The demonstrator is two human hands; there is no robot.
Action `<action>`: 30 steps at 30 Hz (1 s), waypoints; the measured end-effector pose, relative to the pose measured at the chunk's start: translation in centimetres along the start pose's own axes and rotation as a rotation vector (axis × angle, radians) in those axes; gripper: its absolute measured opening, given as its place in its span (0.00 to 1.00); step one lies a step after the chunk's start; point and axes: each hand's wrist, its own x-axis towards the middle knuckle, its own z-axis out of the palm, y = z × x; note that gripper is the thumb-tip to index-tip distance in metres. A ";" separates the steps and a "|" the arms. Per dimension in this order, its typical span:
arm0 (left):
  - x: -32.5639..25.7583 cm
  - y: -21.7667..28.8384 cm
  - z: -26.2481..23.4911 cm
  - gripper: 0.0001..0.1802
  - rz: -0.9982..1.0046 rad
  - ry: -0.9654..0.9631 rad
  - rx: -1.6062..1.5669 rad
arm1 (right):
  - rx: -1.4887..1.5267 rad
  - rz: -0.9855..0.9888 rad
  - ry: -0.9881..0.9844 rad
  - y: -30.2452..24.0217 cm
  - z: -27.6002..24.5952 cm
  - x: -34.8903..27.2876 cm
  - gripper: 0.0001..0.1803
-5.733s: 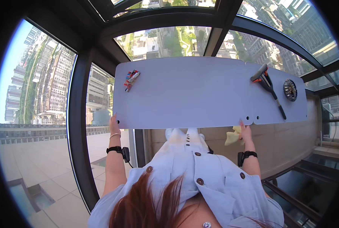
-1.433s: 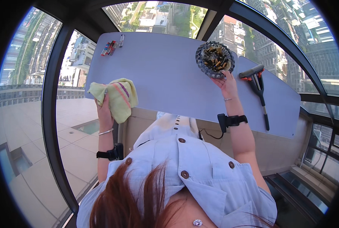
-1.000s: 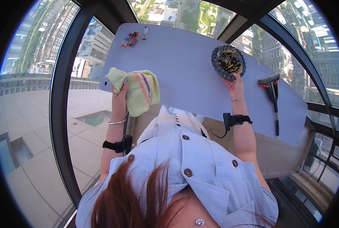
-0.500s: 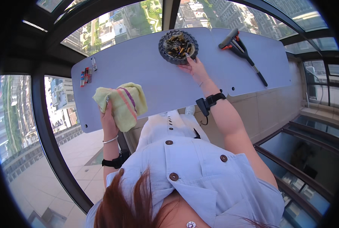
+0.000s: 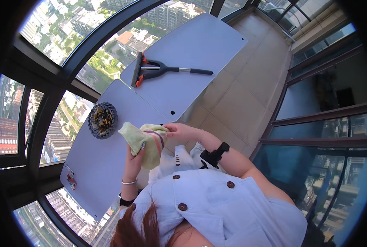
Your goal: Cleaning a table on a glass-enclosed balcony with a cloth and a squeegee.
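Balcony glass all round, grey table (image 5: pixel 109 173), both hands gripping yellow cloth (image 5: pixel 144 142).

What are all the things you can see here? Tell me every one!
cloth: 1, yellow-green with pink stripes, held up over the table's near edge by both hands
ashtray: 1, dark and round, full of cigarette butts, on the table left of the cloth
window squeegee: 1, black with orange clips and a long handle, lying on the far part of the table
small red item: 1, red and grey, too small to identify, near the table's left end
table: 1, pale lilac-grey, long, along the glass windows
left hand: 1, gripping the cloth from below
right hand: 1, pinching the cloth's upper right edge
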 end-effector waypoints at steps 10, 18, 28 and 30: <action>14.3 -0.5 24.2 0.22 -0.183 -0.536 0.128 | 0.119 -0.171 0.472 0.0 -21.2 -18.1 0.12; 23.0 -3.6 34.0 0.25 -0.005 -0.442 0.459 | 0.045 -0.223 0.981 0.5 -29.9 -27.4 0.09; 36.2 -10.3 30.9 0.51 -0.228 1.075 0.641 | 0.118 -0.279 1.290 0.6 -44.6 -31.5 0.09; 36.9 -9.4 31.9 0.50 -0.443 1.155 0.756 | 0.154 -0.276 1.305 0.5 -48.3 -30.9 0.09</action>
